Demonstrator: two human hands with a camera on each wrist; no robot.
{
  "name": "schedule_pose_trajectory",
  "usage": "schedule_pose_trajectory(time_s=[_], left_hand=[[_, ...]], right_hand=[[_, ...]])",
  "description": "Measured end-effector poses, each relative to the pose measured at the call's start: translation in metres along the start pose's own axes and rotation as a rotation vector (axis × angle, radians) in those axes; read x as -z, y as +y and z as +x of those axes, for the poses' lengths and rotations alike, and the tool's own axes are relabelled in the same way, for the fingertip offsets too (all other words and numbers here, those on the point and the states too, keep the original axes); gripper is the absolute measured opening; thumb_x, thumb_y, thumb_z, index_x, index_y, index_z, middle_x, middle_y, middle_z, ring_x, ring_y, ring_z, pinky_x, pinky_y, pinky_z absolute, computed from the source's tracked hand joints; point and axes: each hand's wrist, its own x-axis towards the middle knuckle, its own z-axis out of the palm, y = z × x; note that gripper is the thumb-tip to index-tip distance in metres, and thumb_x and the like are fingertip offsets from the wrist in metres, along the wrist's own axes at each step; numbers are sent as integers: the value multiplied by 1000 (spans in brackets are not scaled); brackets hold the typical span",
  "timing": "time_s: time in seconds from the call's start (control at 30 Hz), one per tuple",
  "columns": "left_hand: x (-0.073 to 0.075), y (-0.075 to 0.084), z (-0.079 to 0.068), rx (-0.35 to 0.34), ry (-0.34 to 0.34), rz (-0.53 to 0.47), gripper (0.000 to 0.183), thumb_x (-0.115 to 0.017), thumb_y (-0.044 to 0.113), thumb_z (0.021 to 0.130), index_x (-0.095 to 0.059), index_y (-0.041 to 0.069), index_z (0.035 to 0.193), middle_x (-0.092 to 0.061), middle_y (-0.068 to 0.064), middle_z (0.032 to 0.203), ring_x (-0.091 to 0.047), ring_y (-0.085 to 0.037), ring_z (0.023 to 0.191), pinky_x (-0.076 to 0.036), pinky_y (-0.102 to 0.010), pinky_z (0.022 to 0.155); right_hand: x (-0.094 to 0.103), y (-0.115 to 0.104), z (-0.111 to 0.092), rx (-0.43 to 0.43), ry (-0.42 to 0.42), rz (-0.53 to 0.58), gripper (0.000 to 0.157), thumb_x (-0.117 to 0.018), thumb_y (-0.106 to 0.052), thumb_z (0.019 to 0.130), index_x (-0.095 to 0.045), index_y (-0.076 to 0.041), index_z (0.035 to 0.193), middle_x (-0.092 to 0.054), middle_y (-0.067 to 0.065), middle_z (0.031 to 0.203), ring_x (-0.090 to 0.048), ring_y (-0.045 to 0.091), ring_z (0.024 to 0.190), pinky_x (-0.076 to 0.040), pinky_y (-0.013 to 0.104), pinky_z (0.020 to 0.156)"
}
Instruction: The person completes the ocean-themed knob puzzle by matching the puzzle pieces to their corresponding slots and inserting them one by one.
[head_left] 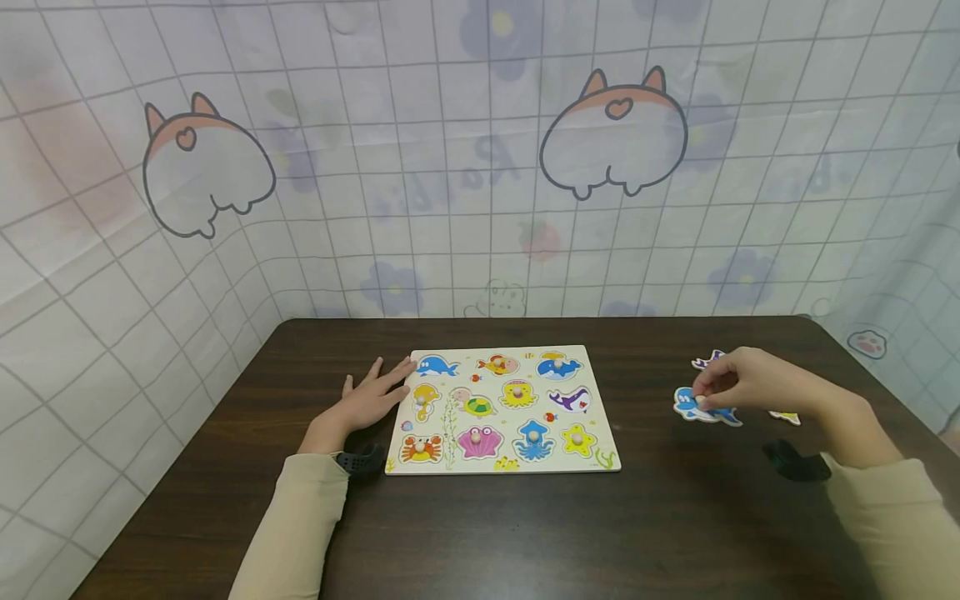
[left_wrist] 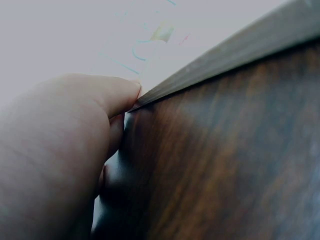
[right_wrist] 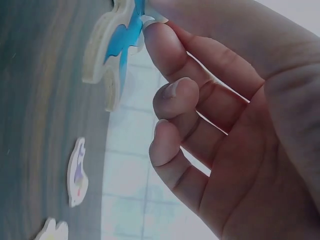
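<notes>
My right hand pinches a blue-and-white dolphin puzzle piece by its knob, over the right side of the table. In the right wrist view, the dolphin's tail hangs down beyond the fingertips. On the left, my left hand touches the left edge of a wooden sea-animal puzzle board, with its fingers stretched out. Knobs stand on the crab, the shell, the squid, the starfish and several other animals. No knob shows on the board's blue dolphin shape, turtle or purple whale.
A loose purple piece lies on the table behind the right hand. Another loose piece, with yellow-green on it, is partly hidden by the right wrist. The dark wooden table meets a patterned curtain at the back.
</notes>
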Motion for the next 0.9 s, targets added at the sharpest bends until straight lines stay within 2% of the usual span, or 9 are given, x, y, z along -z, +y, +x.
schedule_pose_trajectory(time_s=[0.33, 0.57, 0.9], left_hand=[[-1, -1, 1, 5, 4, 4, 61, -41, 37, 112, -22, 15, 166, -11, -11, 171, 10, -42, 154, 18, -73, 110], [0, 0, 0, 1, 4, 5, 61, -41, 38, 112, -23, 15, 165, -11, -11, 171, 10, -42, 154, 18, -73, 110], [-1, 0, 1, 10, 15, 22, 60, -42, 37, 112, -24, 17, 165, -13, -9, 171, 8, -42, 155, 16, -74, 111]], right_hand=[[-1, -23, 25, 37, 41, -1, 10, -79, -18, 93, -77, -9, 98, -68, -5, 87, -58, 11, 74, -51, 27, 65], [-6, -30, 46, 81, 93, -16, 7, -78, -16, 93, -78, -11, 99, -70, -3, 95, -62, 15, 81, -55, 30, 71], [-19, -49, 78, 128, 138, -58, 6, -78, -13, 93, -79, -10, 98, -68, -3, 93, -57, 16, 78, -51, 31, 69]])
